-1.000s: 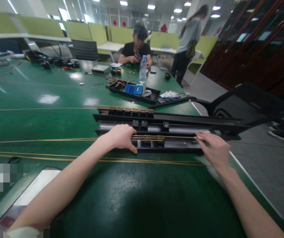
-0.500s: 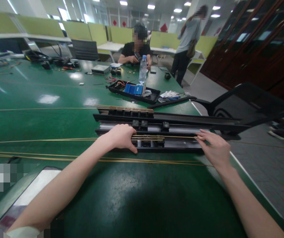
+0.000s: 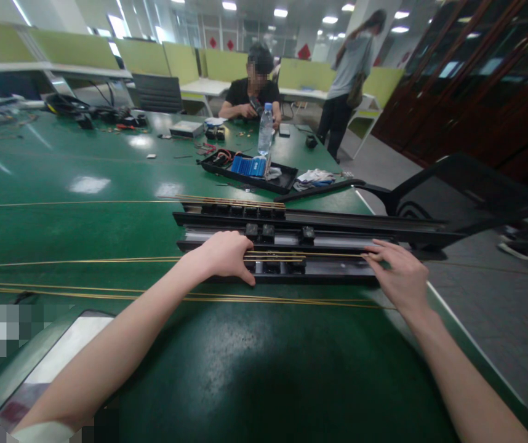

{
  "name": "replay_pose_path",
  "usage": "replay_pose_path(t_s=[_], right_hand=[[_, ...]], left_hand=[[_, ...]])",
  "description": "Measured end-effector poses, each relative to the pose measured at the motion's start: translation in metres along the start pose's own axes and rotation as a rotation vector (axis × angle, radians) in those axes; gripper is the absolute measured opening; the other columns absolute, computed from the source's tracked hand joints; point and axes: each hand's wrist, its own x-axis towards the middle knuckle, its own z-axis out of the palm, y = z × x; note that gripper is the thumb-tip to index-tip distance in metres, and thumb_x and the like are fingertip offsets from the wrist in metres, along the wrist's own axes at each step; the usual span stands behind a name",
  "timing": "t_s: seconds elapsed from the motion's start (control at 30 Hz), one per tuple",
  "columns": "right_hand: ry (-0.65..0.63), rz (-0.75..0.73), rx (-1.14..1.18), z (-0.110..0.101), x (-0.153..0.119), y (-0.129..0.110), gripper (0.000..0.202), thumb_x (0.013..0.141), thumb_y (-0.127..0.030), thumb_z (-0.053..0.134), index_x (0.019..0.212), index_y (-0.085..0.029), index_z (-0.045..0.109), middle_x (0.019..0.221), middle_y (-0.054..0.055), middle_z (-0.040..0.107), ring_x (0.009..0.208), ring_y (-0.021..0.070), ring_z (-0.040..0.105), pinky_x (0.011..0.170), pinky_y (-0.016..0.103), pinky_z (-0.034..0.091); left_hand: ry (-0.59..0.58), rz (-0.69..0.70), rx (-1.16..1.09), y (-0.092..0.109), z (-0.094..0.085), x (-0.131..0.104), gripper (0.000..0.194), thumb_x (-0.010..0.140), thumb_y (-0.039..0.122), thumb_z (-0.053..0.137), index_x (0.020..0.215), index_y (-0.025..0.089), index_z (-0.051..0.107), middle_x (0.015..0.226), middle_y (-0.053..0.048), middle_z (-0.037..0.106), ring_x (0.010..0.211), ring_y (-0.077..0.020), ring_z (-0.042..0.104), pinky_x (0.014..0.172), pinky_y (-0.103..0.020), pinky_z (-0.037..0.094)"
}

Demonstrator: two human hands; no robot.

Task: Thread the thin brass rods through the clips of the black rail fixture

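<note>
Nearest to me on the table lies a long black channel (image 3: 338,269) with several small black blocks (image 3: 298,264) in it. My left hand (image 3: 227,253) grips across its left part, thumb at the near wall and fingers over the far side. Thin brass-coloured rods (image 3: 273,257) run lengthwise over the blocks and pass beneath my left hand. Toward the channel's right end, my right hand (image 3: 397,274) pinches one long brass-coloured rod (image 3: 333,254) between thumb and fingertips. More loose rods (image 3: 264,299) lie in front of the channel, passing under my left forearm.
Behind are further black channels (image 3: 338,219) with blocks. Farther back stand a black tray (image 3: 287,179) holding a blue finned part (image 3: 248,165), and a water bottle (image 3: 265,130). A mesh chair (image 3: 467,184) is at right. One person sits opposite; another stands beyond the table.
</note>
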Motion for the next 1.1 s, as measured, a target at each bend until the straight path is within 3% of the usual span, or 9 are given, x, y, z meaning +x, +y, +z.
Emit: replay_pose_path(t_s=[0.6,0.73,0.9,1.1], right_hand=[[-0.008,-0.018,-0.016,-0.001,-0.001,0.001,0.012,0.086,-0.020,0.062,0.074,-0.022,0.063,0.097,0.005,0.075,0.106,0.0263,0.066,0.092,0.046,0.053],[-0.010,-0.026,-0.013,-0.001,-0.001,0.002,0.009,0.085,-0.021,0.062,0.077,-0.022,0.066,0.098,0.005,0.075,0.105,0.0265,0.066,0.092,0.046,0.053],[-0.034,-0.044,-0.028,-0.001,-0.003,0.008,0.006,0.085,-0.021,0.064,0.087,-0.021,0.070,0.101,0.006,0.074,0.105,0.0260,0.066,0.095,0.045,0.051],[-0.062,-0.076,-0.044,-0.003,-0.001,0.006,0.022,0.086,-0.024,0.065,0.107,-0.022,0.071,0.108,0.008,0.073,0.103,0.0254,0.067,0.094,0.044,0.051]], left_hand=[[-0.025,0.000,-0.039,0.000,-0.004,-0.001,0.078,0.055,0.080,0.063,0.104,0.021,0.071,0.096,-0.012,0.074,0.089,-0.0295,0.068,0.072,-0.034,0.048],[-0.046,0.011,-0.093,-0.002,-0.008,-0.003,0.072,0.062,0.076,0.061,0.110,0.024,0.071,0.100,-0.009,0.075,0.089,-0.0268,0.068,0.073,-0.032,0.047],[-0.047,0.034,-0.131,-0.002,-0.009,-0.004,0.063,0.067,0.071,0.061,0.111,0.026,0.071,0.097,-0.007,0.075,0.086,-0.0245,0.068,0.069,-0.030,0.046],[-0.043,0.033,-0.126,-0.001,-0.010,-0.004,0.063,0.068,0.072,0.060,0.110,0.026,0.072,0.094,-0.007,0.076,0.084,-0.0246,0.068,0.069,-0.031,0.046]])
